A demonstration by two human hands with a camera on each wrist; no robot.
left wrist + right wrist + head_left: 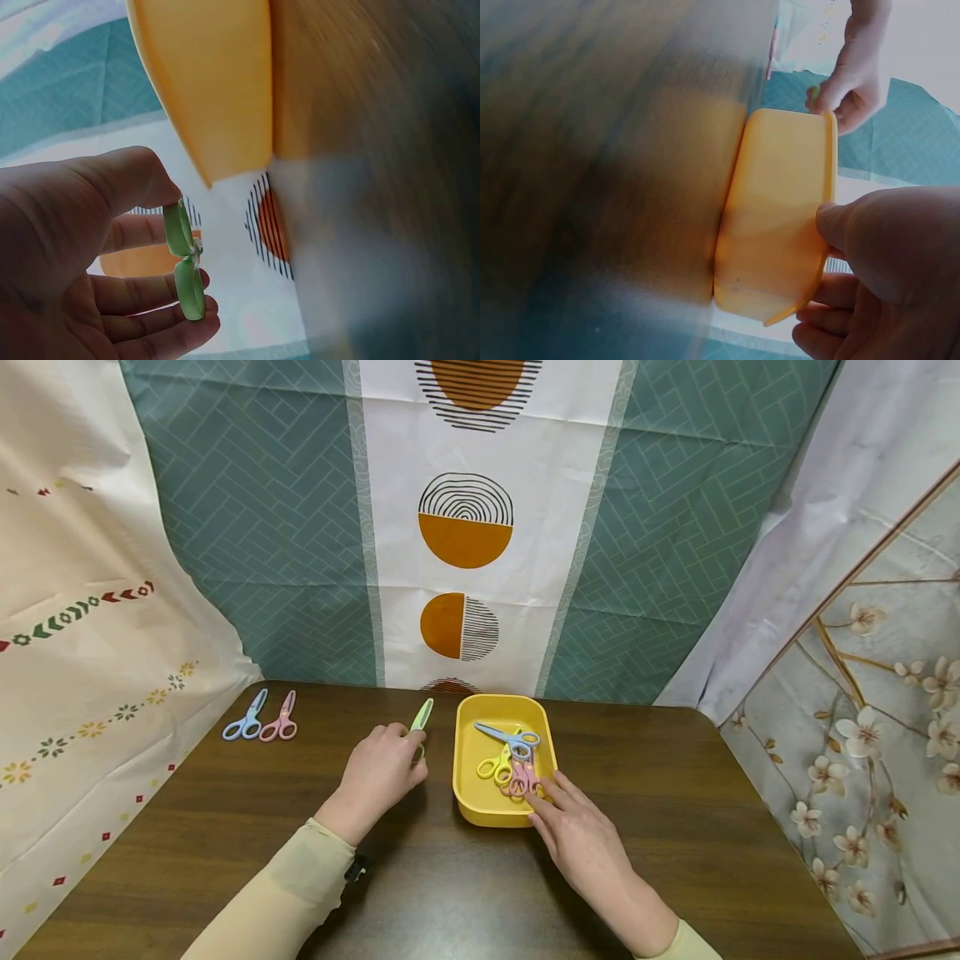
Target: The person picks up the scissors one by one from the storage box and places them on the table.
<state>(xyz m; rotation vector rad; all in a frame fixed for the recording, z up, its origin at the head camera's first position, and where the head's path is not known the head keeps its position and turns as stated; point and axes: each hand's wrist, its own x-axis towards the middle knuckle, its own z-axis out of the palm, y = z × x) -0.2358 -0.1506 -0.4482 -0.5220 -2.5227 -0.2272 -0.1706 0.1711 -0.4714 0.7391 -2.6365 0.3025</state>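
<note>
In my left hand [384,768] is a pair of light green scissors [422,715], held by the handles with the blade pointing away from me, just left of the yellow tray [467,777]. The left wrist view shows the green handles [190,289] between thumb and fingers. My right hand [585,831] grips the tray's near right corner, the thumb on the near wall's rim [829,225] and other fingers along the right side. Inside the tray lie blue scissors [517,742], yellow scissors [497,766] and pink scissors [519,781], overlapping; the lower ones are partly hidden.
Blue scissors [247,718] and pink scissors [281,718] lie side by side at the far left of the dark wooden table [450,893]. A patterned curtain [465,635] hangs behind the table's far edge, with more cloth at both sides.
</note>
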